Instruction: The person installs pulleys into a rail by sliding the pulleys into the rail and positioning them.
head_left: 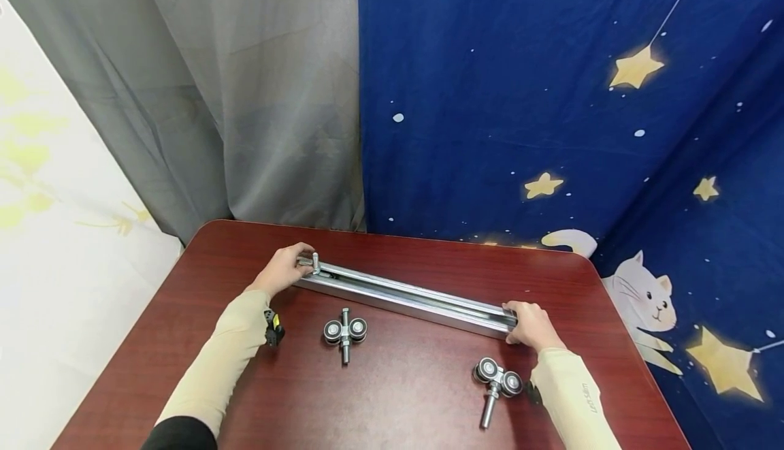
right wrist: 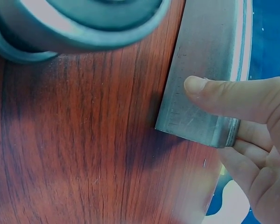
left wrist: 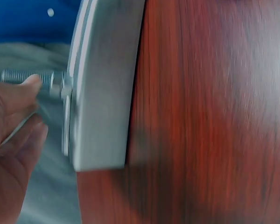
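Observation:
A long silver metal channel rail lies across the table, its slotted side facing up. At its left end a threaded bolt with a nut stands up out of the slot. My left hand is at this end, a fingertip touching the bolt and the other fingers apart from the rail. At the opposite end my right hand grips the rail, thumb on its near side and fingers behind. Two roller trolleys with bolts lie in front of the rail: one left trolley, one right trolley.
The dark red wooden table has rounded back corners. Behind it hang a grey curtain and a blue star-patterned curtain. The right trolley's roller looms close to the right wrist camera.

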Demonstrator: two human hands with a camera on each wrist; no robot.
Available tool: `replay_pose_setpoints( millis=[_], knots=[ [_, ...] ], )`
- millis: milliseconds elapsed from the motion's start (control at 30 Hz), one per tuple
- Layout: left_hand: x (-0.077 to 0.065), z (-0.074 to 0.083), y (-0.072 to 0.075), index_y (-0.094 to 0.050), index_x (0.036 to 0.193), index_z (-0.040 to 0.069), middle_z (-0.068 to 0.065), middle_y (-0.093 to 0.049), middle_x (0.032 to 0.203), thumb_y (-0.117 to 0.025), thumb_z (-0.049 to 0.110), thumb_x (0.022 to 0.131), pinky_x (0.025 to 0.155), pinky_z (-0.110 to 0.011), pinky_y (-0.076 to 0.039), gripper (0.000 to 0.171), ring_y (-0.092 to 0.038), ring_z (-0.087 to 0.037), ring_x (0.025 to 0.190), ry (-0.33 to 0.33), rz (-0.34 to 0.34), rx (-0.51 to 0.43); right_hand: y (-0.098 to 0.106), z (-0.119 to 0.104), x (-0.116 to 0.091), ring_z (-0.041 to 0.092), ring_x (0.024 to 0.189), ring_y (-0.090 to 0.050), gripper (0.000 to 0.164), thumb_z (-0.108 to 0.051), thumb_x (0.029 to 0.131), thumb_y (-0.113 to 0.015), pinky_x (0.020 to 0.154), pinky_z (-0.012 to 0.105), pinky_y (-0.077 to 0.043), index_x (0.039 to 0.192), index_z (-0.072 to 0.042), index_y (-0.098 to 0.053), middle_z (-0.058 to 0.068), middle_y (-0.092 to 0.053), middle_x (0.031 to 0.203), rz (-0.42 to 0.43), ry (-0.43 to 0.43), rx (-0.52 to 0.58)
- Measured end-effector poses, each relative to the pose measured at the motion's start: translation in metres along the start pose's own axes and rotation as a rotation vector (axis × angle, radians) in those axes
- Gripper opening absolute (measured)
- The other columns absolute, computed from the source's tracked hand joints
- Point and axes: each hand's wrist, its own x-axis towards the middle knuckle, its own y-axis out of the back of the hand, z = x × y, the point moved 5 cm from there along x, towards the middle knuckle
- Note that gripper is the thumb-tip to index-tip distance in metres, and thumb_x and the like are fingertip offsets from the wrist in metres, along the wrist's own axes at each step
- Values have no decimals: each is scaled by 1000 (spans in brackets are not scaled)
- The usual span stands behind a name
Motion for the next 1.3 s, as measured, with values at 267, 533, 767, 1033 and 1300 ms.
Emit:
replay_pose_setpoints(
  millis=[267, 533, 767, 1033, 1300],
  knots=[
    [9, -1, -1, -51, 118, -12, -29, -51, 121, -76, 6, 67, 99, -51, -33, 60, -38, -45, 121, -125, -208, 249, -1, -1, 1, 35, 89, -57, 61, -5, 52, -84, 77, 51, -45, 109, -2, -63, 19, -63, 105, -14, -17, 8],
    [17, -10, -5, -57, 114, -8, -23, -59, 113, -80, 9, 64, 86, -45, -46, 58, -55, -35, 105, -53, -335, 311, -1, 1, 2, 35, 91, -57, 61, -7, 53, -85, 78, 51, -45, 110, -3, -63, 18, -63, 106, -18, -29, 13],
    [17, -19, -5, -65, 106, -1, -18, -64, 105, -83, 11, 59, 80, -43, -48, 51, -59, -30, 94, -24, -283, 322, -2, 0, 1, 35, 90, -57, 61, -7, 51, -85, 77, 52, -44, 109, -3, -63, 17, -63, 105, -17, -19, 3],
    [18, -23, 2, -67, 106, 2, -18, -64, 107, -85, 11, 56, 86, -47, -45, 54, -55, -37, 104, 62, -241, 286, 1, -9, 8, 26, 82, -57, 58, -3, 51, -84, 72, 44, -48, 105, -2, -62, 14, -64, 94, -57, 14, 0],
    [22, -18, -1, -67, 105, 1, -16, -64, 107, -85, 10, 55, 85, -47, -46, 54, -54, -37, 104, 98, -273, 280, 10, -34, 18, 32, 95, -58, 69, -30, 62, -82, 77, 48, -48, 116, 3, -57, 19, -61, 105, -260, 54, -90]
  ],
)
